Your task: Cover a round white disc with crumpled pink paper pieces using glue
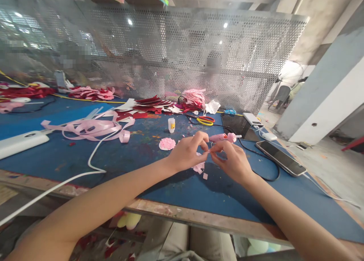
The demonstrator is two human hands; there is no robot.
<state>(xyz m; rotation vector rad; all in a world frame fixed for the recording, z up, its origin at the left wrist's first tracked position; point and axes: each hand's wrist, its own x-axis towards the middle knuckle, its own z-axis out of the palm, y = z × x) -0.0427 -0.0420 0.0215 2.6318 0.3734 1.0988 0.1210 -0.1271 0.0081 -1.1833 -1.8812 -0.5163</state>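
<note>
My left hand (191, 150) and my right hand (233, 160) meet above the table, thumbs and forefingers pinched together. Between their fingertips is a tiny pink piece (209, 151), mostly covered by the fingers. Small pink squares (200, 168) lie in a pile under my left hand, with one loose square (205, 176) in front. To the left, a round white-edged disc (167, 143) is covered with pink bits. Just behind my right hand rests a pink glue gun (222, 137), its nozzle pointing right.
Behind the disc stands a small clear bottle (171, 125). Yellow-and-red-handled scissors (205, 120) lie farther back, near stacked red and pink pieces (150, 103). Pink ribbon (88, 128) coils at left. A phone (281, 158) and cables lie at right. A perforated metal screen (184, 56) borders the back.
</note>
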